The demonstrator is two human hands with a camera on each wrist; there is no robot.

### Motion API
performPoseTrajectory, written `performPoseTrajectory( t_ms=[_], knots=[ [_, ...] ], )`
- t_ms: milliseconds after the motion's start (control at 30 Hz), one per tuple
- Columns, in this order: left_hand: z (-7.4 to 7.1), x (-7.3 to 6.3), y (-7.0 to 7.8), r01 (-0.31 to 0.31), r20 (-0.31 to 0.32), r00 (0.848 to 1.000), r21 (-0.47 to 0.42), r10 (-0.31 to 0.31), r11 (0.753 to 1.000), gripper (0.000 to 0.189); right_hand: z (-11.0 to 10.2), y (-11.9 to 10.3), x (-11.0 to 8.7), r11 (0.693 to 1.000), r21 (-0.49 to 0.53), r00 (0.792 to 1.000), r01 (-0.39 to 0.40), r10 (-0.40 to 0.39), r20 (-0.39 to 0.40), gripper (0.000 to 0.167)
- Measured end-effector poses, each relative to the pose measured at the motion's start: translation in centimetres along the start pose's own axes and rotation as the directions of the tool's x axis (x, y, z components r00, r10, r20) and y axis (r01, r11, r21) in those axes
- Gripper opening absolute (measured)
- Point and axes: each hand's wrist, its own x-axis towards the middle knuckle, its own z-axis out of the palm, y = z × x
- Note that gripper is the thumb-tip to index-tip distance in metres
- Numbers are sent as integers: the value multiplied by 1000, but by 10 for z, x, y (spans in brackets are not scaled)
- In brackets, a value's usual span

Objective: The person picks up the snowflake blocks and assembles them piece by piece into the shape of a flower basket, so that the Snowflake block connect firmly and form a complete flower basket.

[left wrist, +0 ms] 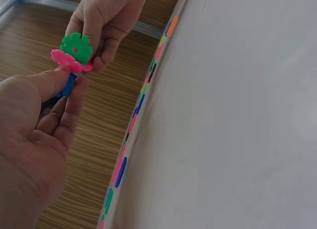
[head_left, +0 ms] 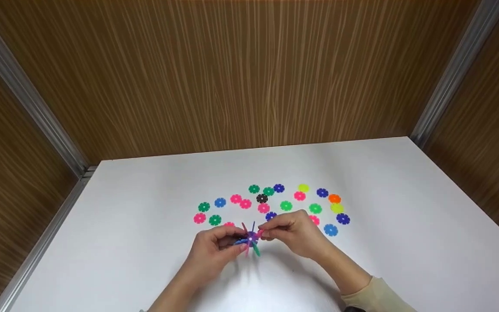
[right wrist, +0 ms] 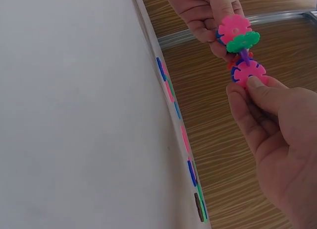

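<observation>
Close over the near middle of the table, both hands hold a cluster of notched plastic discs (head_left: 251,238) slotted into one another. A purple disc faces up at its centre, with pink, green and blue discs standing out around it. My left hand (head_left: 213,248) grips the cluster from the left, thumb and fingers on its blue and pink discs. From the right, my right hand (head_left: 299,234) pinches a pink disc (right wrist: 250,73) at the cluster's edge. A green disc (left wrist: 77,47) and a pink disc (left wrist: 66,60) show between the hands in the left wrist view.
Loose notched discs in several colours lie flat beyond the hands, among them a black disc (head_left: 262,198), an orange disc (head_left: 335,198) and a light blue disc (head_left: 331,229). The white table (head_left: 145,208) meets wood-grain panels (head_left: 249,78) at the back and sides.
</observation>
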Motion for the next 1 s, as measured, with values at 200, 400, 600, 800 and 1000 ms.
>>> performPoseTrajectory(
  t_ms=[200, 400, 600, 800, 1000],
  knots=[
    [2, 1, 0, 13, 13, 1000, 32, -13, 999, 25, 0, 0, -1, 999, -41, 999, 35, -34, 23, 16],
    [-1, 3, 3, 11, 2, 1000, 33, -11, 999, 26, -1, 0, 1, 998, 45, 999, -53, 53, 12, 18],
    [-28, 4, 9, 50, -90, 995, 72, -44, 996, 27, 2, 10, 13, 988, 88, 992, -124, 125, -6, 28],
    [-54, 4, 12, 6, -202, 979, 134, 21, 991, 28, 22, 16, 36, 990, -23, 986, -140, 142, 87, 26],
    [-63, 3, 13, 23, -257, 966, 148, 16, 989, 30, 47, 19, 56, 990, -51, 974, -128, 135, 182, 30]
  ],
)
